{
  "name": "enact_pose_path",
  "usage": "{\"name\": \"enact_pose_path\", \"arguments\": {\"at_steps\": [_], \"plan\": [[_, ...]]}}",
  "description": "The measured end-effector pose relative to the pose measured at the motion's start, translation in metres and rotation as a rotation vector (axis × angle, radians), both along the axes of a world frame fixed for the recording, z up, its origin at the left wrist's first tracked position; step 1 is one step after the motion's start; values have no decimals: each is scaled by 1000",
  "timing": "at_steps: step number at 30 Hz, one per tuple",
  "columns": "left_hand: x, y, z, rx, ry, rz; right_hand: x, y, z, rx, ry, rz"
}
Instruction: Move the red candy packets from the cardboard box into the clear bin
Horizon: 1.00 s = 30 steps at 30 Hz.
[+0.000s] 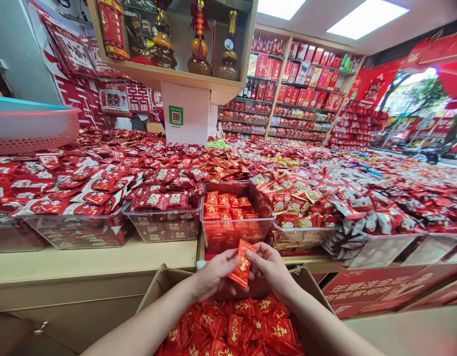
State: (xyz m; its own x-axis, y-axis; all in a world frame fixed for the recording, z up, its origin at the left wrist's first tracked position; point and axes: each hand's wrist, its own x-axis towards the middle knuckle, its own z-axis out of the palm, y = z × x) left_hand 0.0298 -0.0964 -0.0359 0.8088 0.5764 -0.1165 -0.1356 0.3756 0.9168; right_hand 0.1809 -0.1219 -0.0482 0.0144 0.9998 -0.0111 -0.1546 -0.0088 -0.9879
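Observation:
Between my two hands is a red candy packet (243, 264) with gold print, held tilted above an open cardboard box. My left hand (215, 274) grips its left side, and my right hand (270, 269) pinches its upper right side with the thumb on the front. Beneath them, the cardboard box (154, 287) holds many loose red packets (235, 329) with the same gold print. Just beyond my hands, a clear plastic bin (265, 222) contains similar red packets (224, 212) set in rows, lower than the bin's rim.
More clear bins heaped with wrapped sweets stand on both sides, such as the dark red packets (167, 190) and the durian packets (298, 205). A pink basket (35, 128) is at the left. Overhead, a display cabinet (169, 71) with bottles juts out above a QR code sign (176, 116).

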Motion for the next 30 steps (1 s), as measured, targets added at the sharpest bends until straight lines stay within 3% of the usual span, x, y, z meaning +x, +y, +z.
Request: {"name": "enact_pose_path", "arguments": {"at_steps": [2,5,15,20,22,25,28,30], "plan": [[2,1,-2,119,64,50,2,2,-2,25,-25,6],[4,2,-8,176,93,112,2,3,-5,59,-56,53],[0,0,-20,334,167,63,2,-6,1,345,-502,63],[-1,-2,-24,315,128,74,-4,-8,2,308,-393,98],[-2,-1,-26,290,127,56,-5,-5,18,355,-462,41],[-2,1,-29,248,176,-11,-6,17,66,497,-657,-186],[-2,2,-28,303,259,-56,-7,67,111,528,-896,-318],[-2,1,-27,335,300,-70,-8,107,123,400,-1193,-320]]}}
